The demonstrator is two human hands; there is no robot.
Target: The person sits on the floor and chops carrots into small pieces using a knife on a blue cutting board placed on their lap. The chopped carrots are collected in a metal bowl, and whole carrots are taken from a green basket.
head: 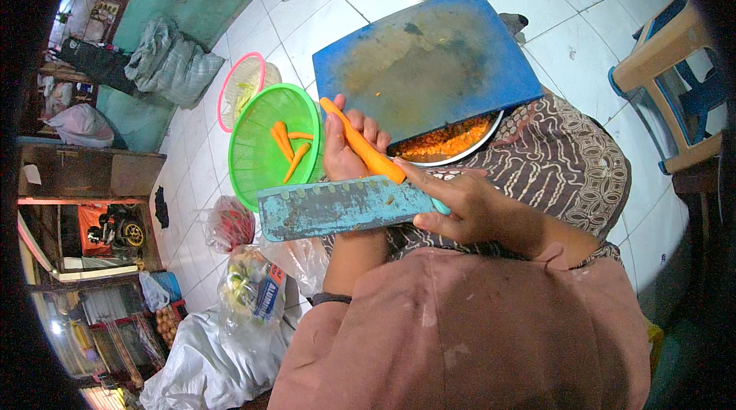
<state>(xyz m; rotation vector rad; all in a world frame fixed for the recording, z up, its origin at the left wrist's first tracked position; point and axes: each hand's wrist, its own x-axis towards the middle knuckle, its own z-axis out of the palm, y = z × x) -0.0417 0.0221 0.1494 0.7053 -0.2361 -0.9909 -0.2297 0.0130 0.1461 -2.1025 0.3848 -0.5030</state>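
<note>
A peeled carrot (365, 145) lies slantwise across the palm of my left hand (351, 151), with the thumb on one side and the fingers curled on the other. My right hand (460, 203) grips the turquoise handle of a cleaver-like knife, its index finger reaching to the carrot's near end. The knife's wide, worn blue blade (333, 209) passes over my left wrist, with its upper edge by that end of the carrot. Beyond the hands, a stained blue cutting board (414, 65) partly covers a white-rimmed bowl (483, 145) of chopped carrot (443, 143).
Left of the hands stands a green plastic basket (244, 151) with several carrots (282, 140), beside a pink-rimmed basket (221, 99). Plastic bags of vegetables (247, 283) sit on the tiled floor nearby. A plastic chair (661, 65) is at the right.
</note>
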